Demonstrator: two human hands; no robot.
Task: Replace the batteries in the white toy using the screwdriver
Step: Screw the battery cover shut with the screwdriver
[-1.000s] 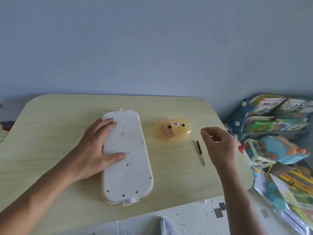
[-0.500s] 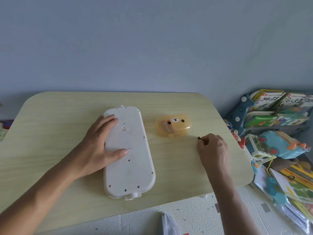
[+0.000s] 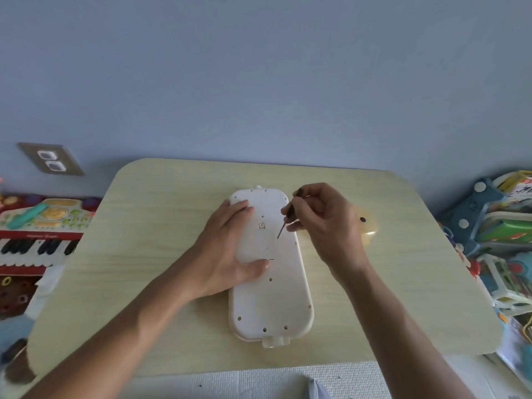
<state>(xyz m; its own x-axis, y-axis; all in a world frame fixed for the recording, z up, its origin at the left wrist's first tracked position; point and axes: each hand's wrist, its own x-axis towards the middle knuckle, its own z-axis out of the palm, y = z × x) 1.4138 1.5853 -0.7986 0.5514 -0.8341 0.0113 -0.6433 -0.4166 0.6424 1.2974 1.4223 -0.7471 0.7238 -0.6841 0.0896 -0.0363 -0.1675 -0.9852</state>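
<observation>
The white toy point(image 3: 270, 298) lies face down along the middle of the light wooden table point(image 3: 161, 254), its back dotted with screw holes. My left hand point(image 3: 230, 249) presses flat on the toy's left side, thumb near the battery cover's edge. My right hand point(image 3: 322, 223) pinches a thin dark screwdriver point(image 3: 283, 224) over the toy's upper part. Its tip points down-left, close to the small screw boss point(image 3: 261, 225) on the cover but a little to its right.
A translucent orange bear-face case point(image 3: 367, 226) sits on the table behind my right hand, mostly hidden. A toy piano point(image 3: 37, 243) stands off the left edge, a wall socket point(image 3: 51, 162) above it. Books and plastic toys point(image 3: 506, 226) pile up at the right.
My right hand picked the screwdriver up off the table at the right and carried it left over the toy. My left hand stayed on the toy. The view shifted left.
</observation>
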